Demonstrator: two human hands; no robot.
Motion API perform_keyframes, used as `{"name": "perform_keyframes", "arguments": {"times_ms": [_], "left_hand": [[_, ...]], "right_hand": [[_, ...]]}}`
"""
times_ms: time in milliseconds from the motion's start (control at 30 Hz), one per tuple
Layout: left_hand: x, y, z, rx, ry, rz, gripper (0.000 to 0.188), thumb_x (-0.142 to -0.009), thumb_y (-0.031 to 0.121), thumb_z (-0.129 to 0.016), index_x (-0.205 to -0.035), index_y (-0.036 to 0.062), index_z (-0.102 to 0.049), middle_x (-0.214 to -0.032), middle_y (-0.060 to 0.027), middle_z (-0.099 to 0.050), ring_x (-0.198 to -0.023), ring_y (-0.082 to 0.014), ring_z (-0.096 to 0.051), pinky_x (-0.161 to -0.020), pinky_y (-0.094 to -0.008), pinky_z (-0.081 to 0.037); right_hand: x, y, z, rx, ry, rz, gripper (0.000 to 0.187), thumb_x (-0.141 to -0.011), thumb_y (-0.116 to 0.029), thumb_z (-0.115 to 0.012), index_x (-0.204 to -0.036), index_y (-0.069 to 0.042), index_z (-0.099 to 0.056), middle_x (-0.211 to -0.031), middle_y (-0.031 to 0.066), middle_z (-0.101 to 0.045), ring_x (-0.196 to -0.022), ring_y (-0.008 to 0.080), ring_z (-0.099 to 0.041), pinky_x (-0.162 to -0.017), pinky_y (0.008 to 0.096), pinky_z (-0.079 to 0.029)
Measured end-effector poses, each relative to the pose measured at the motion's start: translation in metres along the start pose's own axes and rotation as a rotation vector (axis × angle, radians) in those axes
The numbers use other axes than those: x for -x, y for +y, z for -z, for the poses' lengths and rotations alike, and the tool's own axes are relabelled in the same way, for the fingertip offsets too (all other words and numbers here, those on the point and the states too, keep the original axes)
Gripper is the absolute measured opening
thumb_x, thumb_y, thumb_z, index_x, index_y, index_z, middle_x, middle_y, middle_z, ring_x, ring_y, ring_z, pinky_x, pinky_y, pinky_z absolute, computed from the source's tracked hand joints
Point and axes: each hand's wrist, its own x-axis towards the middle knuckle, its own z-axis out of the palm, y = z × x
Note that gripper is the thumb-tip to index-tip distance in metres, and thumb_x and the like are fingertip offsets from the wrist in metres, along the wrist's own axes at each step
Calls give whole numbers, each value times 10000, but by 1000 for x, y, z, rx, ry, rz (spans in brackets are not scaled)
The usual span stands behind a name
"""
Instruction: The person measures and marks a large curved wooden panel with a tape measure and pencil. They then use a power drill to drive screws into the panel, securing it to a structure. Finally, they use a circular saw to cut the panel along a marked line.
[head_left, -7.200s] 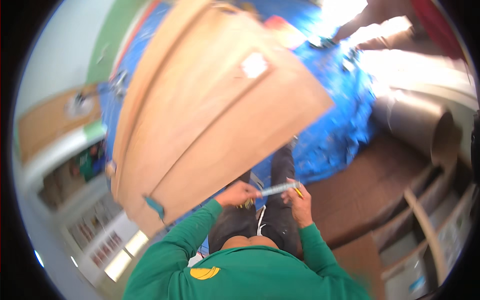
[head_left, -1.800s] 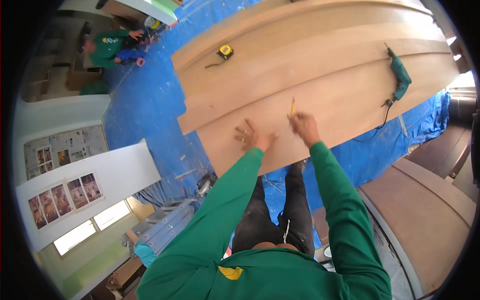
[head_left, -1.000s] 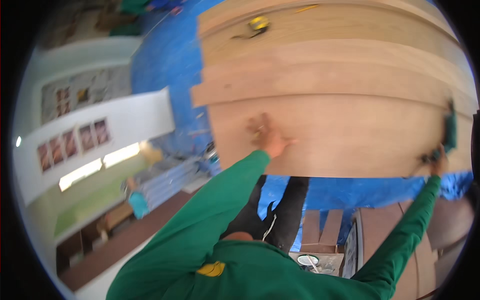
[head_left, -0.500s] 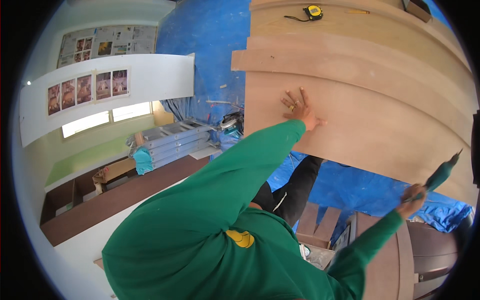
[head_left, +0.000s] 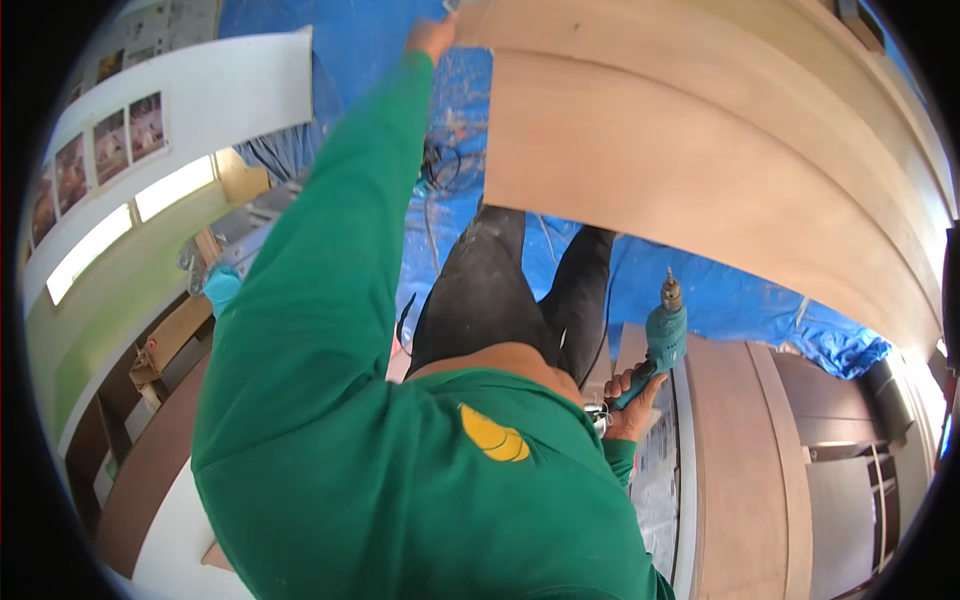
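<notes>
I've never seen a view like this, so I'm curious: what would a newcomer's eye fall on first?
Probably the teal drill in the right hand, right of centre, its nose toward the picture's top. Then the wooden boards sweeping across the upper right, with a blue sheet below them. The left hand reaches to their left end.

Panel [head_left: 640,140] up ahead, over the tarp [head_left: 710,285]! Photos [head_left: 110,140] out left, on the partition [head_left: 250,80]; and the drill (in the right hand [head_left: 640,405], folks) [head_left: 667,335] right of the legs [head_left: 470,290].
</notes>
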Motion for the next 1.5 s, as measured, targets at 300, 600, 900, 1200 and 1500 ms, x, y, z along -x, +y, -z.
{"name": "perform_keyframes", "arguments": {"times_ms": [300,600,900,1200,1500], "left_hand": [[-16,-31,-50,1116,-635,28,580,-1050,424,-822,-1398,-30,-725,-1301,-142,-807,-1139,-223,-784,-957,-423,-646],[148,-93,-40,808,-624,115,496,-1102,379,-770,-1376,-34,-754,-1192,-108,-821,-1070,-182,-738,-929,-408,-596],[211,-101,-76,737,-502,-22,411,-1070,309,-781,-1213,-75,-760,-1022,-179,-825,-885,-227,-713,-808,-451,-557],[196,-100,-91,375,-411,-423,507,-1082,425,-767,-1380,15,-776,-1256,-187,-840,-1099,-311,-806,-992,-490,-611],[206,-107,-115,610,-407,-91,413,-1016,391,-807,-1231,39,-822,-1098,-264,-820,-984,-440,-790,-875,-503,-597]], "right_hand": [[92,39,-52,268,388,139,551,-1121,-645,-653,-1249,-110,-618,-767,46,-562,-655,205,-575,-628,375,-506],[63,53,-95,246,228,190,520,-1120,-595,-686,-1181,-82,-634,-773,60,-592,-660,229,-616,-641,388,-541],[51,10,-92,609,78,301,495,-1157,-521,-657,-1206,-30,-618,-752,77,-616,-622,227,-652,-595,374,-565],[118,-12,-80,439,121,424,457,-1143,-536,-644,-1109,-81,-622,-716,65,-556,-598,235,-601,-572,397,-512],[137,-44,-120,913,-76,791,495,-963,-322,-807,-1253,66,-709,-1030,170,-764,-855,249,-732,-769,396,-602]]}}
